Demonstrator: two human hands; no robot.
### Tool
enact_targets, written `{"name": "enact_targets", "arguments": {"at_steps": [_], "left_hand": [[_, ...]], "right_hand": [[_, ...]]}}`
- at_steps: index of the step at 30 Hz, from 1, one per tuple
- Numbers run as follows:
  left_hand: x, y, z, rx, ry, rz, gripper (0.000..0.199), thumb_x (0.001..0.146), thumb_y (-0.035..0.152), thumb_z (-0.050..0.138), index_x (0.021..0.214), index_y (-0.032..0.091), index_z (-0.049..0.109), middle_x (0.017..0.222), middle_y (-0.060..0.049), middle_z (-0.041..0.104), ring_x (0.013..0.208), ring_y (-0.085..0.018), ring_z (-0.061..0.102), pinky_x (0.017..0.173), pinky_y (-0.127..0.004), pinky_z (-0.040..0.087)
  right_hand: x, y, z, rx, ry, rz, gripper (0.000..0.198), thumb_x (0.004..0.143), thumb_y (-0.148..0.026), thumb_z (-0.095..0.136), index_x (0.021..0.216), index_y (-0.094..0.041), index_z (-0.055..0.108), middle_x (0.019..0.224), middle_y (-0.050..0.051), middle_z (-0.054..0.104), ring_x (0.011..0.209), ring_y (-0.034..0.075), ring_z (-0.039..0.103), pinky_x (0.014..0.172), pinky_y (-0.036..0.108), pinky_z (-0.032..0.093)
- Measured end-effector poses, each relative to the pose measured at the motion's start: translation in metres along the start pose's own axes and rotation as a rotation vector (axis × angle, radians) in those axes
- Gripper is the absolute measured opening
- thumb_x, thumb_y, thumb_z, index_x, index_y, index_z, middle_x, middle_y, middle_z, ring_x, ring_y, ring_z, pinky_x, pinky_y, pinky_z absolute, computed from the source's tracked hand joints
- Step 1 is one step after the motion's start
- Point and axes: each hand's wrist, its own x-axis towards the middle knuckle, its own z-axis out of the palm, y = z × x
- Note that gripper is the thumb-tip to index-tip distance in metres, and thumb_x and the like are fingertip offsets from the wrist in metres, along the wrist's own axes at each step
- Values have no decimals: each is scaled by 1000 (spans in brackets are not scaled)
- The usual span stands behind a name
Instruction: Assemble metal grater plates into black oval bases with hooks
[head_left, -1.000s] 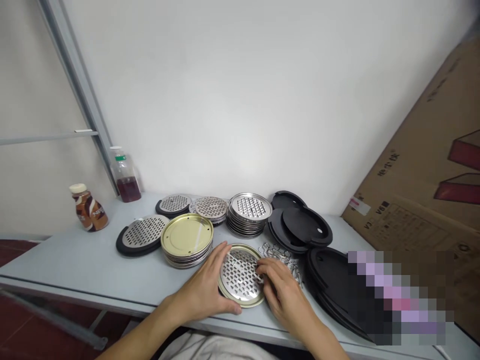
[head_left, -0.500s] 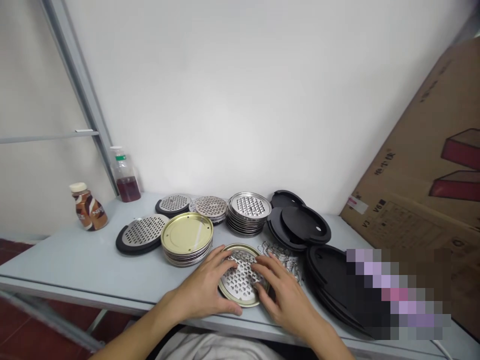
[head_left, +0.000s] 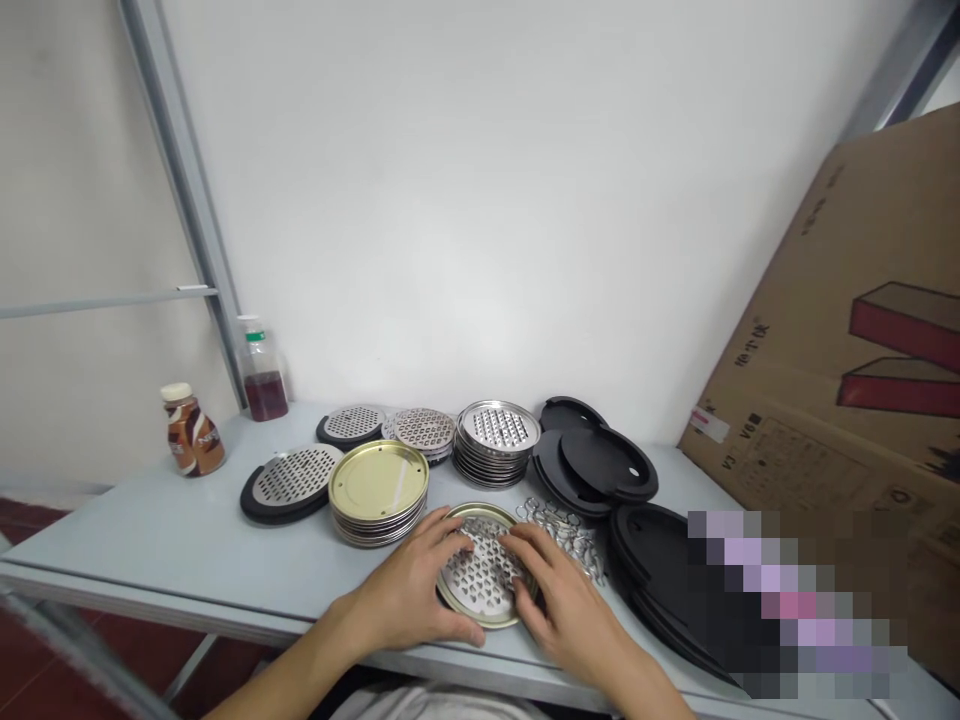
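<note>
A round metal grater disc point(head_left: 480, 580) with a gold-coloured rim lies flat near the table's front edge. My left hand point(head_left: 409, 590) curves round its left side, fingertips over the perforated face and thumb along the near edge. From the right, my right hand point(head_left: 562, 585) grips the rim, its fingers bent over the face. Just left stands a stack of gold-faced round plates point(head_left: 379, 482). Behind the disc is a stack of silver grater discs point(head_left: 497, 428). Small metal rings or clips point(head_left: 566, 530) lie in a loose pile beyond my right hand.
Black round holders point(head_left: 611, 462) are stacked at the right, beside a large cardboard box point(head_left: 810, 400). Grater discs in black holders point(head_left: 296, 475) sit at the left. A brown bottle point(head_left: 193, 435) and a bottle of dark red liquid point(head_left: 265, 390) stand at the table's far left.
The camera view has shifted, so the scene sits slightly lower. Both hands stay on the grater disc, with only a slight shift of the right fingers.
</note>
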Motion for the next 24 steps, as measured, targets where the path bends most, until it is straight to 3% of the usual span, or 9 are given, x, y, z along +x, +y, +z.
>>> {"name": "enact_targets", "arguments": {"at_steps": [5, 10, 14, 19, 24], "left_hand": [[-1, 5, -3, 5, -2, 17, 82, 56, 61, 87, 124, 23, 61, 147, -16, 48, 143, -38, 33, 114, -56, 32], [-1, 3, -1, 28, -22, 12, 84, 58, 64, 85, 125, 20, 60, 150, -19, 44, 144, -39, 30, 114, -58, 31], [-2, -1, 1, 24, -8, 22, 86, 56, 64, 86, 126, 21, 59, 151, -18, 44, 145, -39, 28, 114, -58, 31], [-2, -4, 3, 48, 4, 41, 87, 57, 61, 87, 129, 22, 58, 152, -15, 44, 146, -37, 27, 115, -57, 32], [-3, -4, 4, 39, 15, 49, 87, 59, 61, 86, 132, 24, 57, 152, -14, 44, 146, -37, 28, 115, -56, 33]], "right_hand": [[0, 6, 4, 18, 48, 15, 37, 90, -14, 49, 125, -21, 59, 134, 14, 56, 126, 26, 54, 107, 44, 46], [-2, 14, 8, 38, 115, 59, 52, 88, -12, 47, 139, -23, 47, 146, 15, 46, 130, 27, 52, 106, 45, 47], [-3, 14, 6, 94, 93, 64, 62, 87, -5, 42, 145, -26, 39, 148, 15, 43, 116, 23, 63, 101, 42, 51], [-4, 10, 1, 0, 17, 17, 65, 85, -5, 44, 146, -27, 37, 148, 15, 42, 134, 28, 48, 105, 47, 48], [-5, 10, 2, 49, 25, 51, 66, 86, -5, 43, 147, -28, 34, 147, 14, 41, 130, 26, 52, 105, 45, 48]]}}
